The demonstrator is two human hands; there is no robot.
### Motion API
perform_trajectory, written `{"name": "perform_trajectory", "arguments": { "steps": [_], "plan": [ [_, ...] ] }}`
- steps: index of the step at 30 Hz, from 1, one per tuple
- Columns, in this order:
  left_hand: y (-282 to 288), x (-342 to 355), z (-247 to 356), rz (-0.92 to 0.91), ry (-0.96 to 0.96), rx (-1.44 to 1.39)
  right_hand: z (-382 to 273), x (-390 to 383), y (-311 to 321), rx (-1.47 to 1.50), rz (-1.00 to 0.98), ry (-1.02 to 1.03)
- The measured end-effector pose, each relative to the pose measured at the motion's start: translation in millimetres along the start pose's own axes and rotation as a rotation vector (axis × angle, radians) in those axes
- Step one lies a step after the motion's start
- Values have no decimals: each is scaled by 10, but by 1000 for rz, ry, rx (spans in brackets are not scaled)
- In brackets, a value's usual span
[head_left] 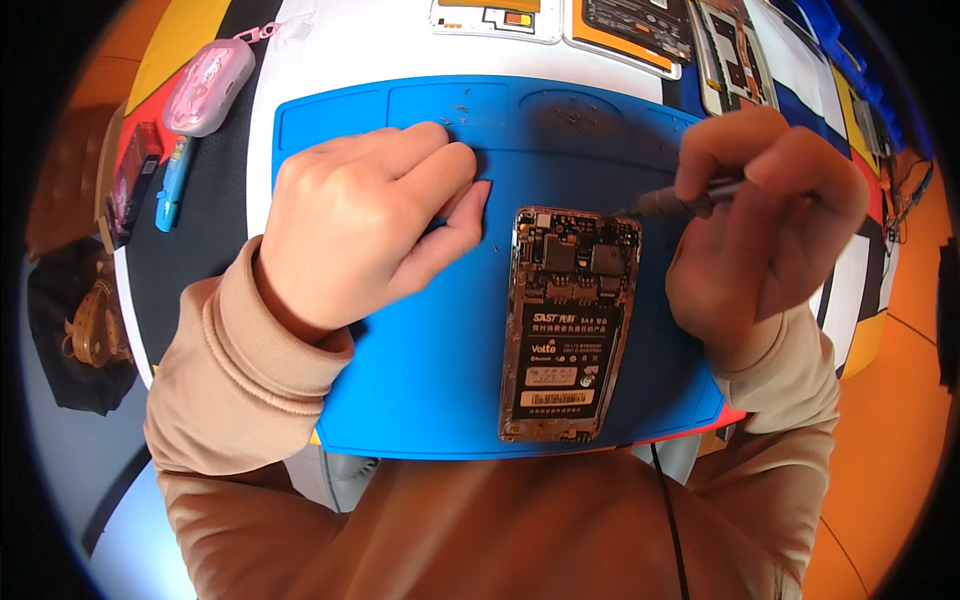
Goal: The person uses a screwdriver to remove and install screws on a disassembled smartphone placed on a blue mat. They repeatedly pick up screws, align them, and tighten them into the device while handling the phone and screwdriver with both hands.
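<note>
On the blue work mat (430,390) lies an opened phone (572,325), its circuit board bared at the far end and a dark labelled battery below it. My right hand (765,215), its fingers closed around a slim dark screwdriver (660,202), is beside the phone's upper right corner. The tool's tip points at the board's top edge; whether it touches is too dark to tell. To the left of the phone, my left hand (370,215) is curled closed, with nothing visible in it. Small screws (458,108) lie in the mat's far compartment, just beyond its fingers.
Several opened phone parts (625,30) lie along the far edge and far right. At the far left are a pink translucent case (210,88), a blue pen-like item (173,185) and a dark red box (135,180). More tiny screws (580,112) sit in a shaded mat recess.
</note>
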State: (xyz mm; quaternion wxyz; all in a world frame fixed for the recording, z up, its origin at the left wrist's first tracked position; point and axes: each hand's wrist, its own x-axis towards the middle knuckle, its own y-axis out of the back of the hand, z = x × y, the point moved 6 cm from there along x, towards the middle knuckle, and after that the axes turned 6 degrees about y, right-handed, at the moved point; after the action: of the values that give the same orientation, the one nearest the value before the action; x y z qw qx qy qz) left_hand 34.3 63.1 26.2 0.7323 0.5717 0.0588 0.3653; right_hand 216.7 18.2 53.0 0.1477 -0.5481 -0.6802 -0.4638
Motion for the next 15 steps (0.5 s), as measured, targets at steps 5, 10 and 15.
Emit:
{"name": "perform_trajectory", "arguments": {
  "steps": [5,10,15],
  "plan": [
    [2,10,-3,41,18,-77,-6,9,25,-63,68,-13],
    [-3,11,-8,61,16,-87,3,-8,52,-114,115,33],
    [-20,-4,-13,61,10,-74,20,-22,47,-105,115,30]
  ]
}}
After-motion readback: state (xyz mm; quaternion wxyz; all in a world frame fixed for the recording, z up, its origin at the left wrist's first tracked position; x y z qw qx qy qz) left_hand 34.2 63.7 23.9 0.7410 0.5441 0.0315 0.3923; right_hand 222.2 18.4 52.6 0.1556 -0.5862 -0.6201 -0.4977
